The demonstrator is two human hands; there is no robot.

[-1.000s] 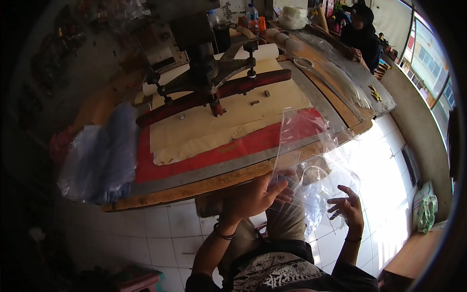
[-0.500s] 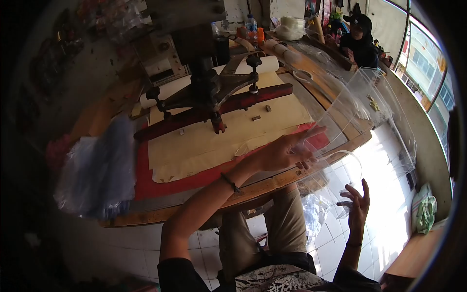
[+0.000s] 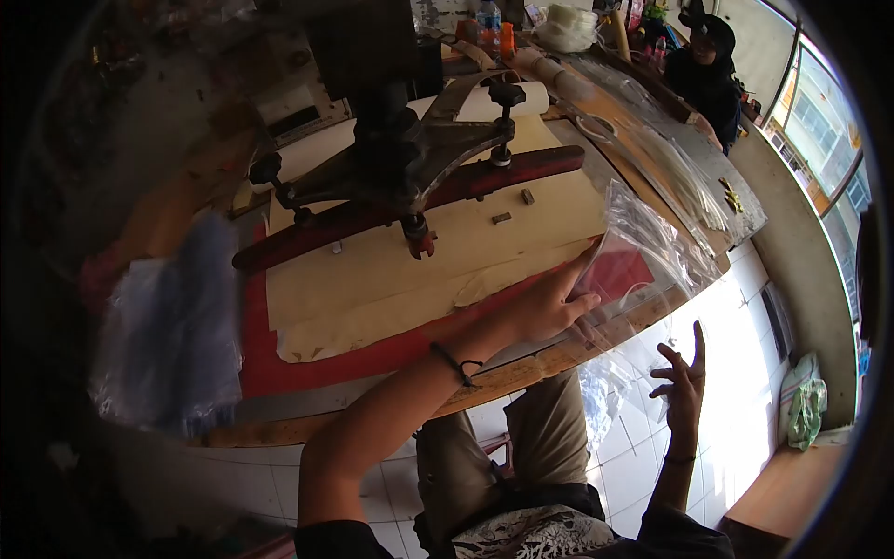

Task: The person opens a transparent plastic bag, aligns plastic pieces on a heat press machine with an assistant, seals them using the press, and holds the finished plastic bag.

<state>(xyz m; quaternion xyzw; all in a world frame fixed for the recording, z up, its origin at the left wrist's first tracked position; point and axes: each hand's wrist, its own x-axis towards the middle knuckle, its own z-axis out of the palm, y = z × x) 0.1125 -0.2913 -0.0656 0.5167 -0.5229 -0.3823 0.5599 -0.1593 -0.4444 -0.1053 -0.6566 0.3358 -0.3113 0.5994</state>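
Note:
A clear plastic sheet [image 3: 633,247] is gripped in my left hand [image 3: 557,303], whose fingers show partly through the film. That hand is over the front right of the worktable, beside the red mat [image 3: 326,365]. Out past the table's edge, my right hand [image 3: 683,380] has its fingers spread and holds nothing I can see. Cream sheets [image 3: 372,303] lie on the red mat. Above them is a dark press head with a long red bar [image 3: 521,175]. Two small metal blocks [image 3: 503,219] rest on the cream sheets.
A stack of clear plastic pieces [image 3: 168,345] hangs at the table's left edge. Clear strips [image 3: 689,191] and brass-coloured pieces [image 3: 731,196] lie at the right. A person in dark clothing [image 3: 705,79] is at the far right. A green bag [image 3: 806,415] stands by the wall.
The plastic sheet, earlier stretched out widely to the right, is now drawn in and bunched nearer my left hand. My right hand stays raised, fingers apart. The view has shifted slightly.

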